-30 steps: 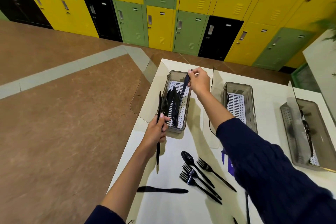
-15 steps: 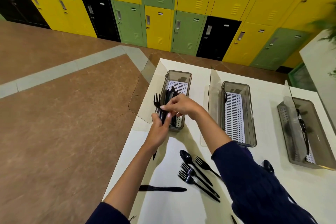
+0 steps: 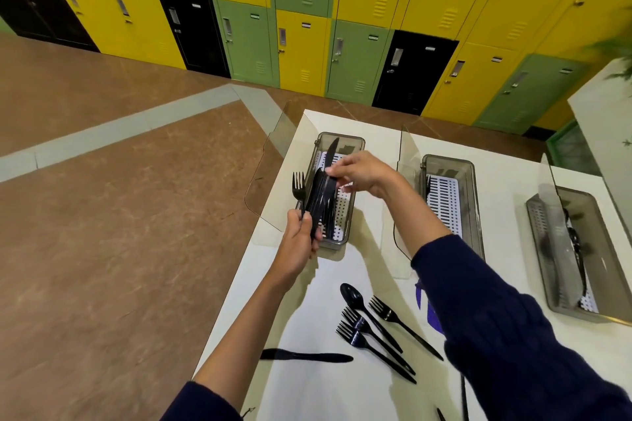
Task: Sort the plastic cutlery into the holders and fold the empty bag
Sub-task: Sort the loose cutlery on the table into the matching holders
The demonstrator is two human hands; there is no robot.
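- Nearest, loose on the white table [image 3: 506, 181]: a black knife [image 3: 307, 357], a spoon [image 3: 354, 296] and three forks [image 3: 355, 319], all unsorted.
- The left hand [image 3: 297, 244] is clenched round the handles of a mixed bundle [image 3: 318, 202], a fork [image 3: 298, 186] beside knives.
- The right hand [image 3: 359, 173] pinches one knife [image 3: 331, 154] from it, above the left holder [image 3: 342, 137].
- Best drawn out lengthwise with the left grip firm, so the fork stays put, then laid flat along the tray.
- Farther right stand the middle holder [image 3: 448, 158] and right holder [image 3: 564, 313].
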